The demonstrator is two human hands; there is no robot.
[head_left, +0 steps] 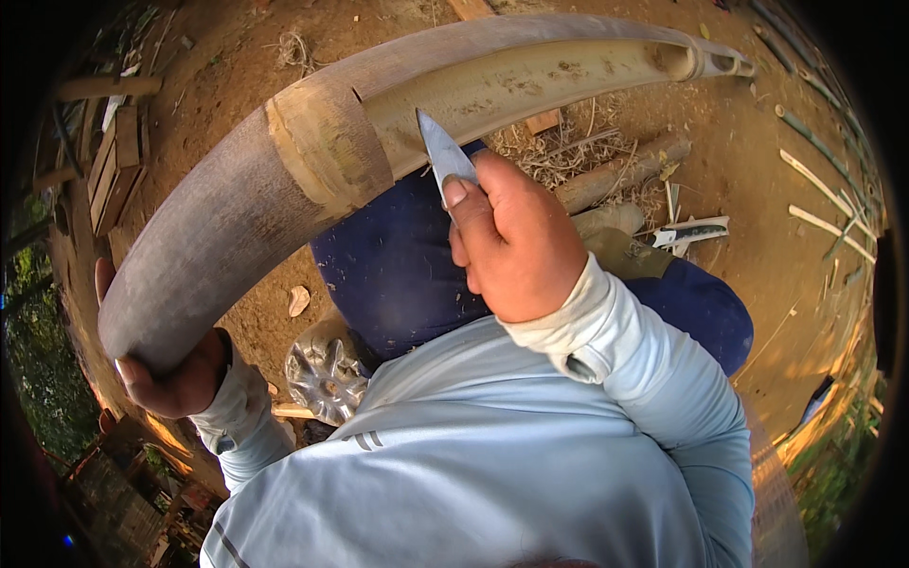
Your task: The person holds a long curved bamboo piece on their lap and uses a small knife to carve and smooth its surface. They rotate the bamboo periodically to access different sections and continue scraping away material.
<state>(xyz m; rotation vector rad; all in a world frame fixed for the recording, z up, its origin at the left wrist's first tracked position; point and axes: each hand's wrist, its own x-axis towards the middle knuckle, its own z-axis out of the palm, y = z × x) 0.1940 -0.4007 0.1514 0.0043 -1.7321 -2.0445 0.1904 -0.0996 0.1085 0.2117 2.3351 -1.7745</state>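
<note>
A thick bamboo pole (204,227) spans the view from the lower left to the far right, above my lap. A long opening (540,80) is cut in its wall beyond the pale node ring (331,151), so its hollow inside shows. My left hand (185,379) is wrapped round the near end of the pole, its fingers partly hidden behind it. My right hand (525,232) grips a knife (443,156), thumb pressed along the flat of the grey blade. Its tip points up and slightly left, overlapping the opening's near edge; whether it touches I cannot tell. The knife's handle is hidden in my fist.
A clear plastic bottle (324,379) lies near my left side. Bamboo lengths (630,170) and fibre shavings (549,151) lie on the dirt ground past my legs. Thin sticks (833,232) are scattered far right; a wooden crate (118,170) stands at the left.
</note>
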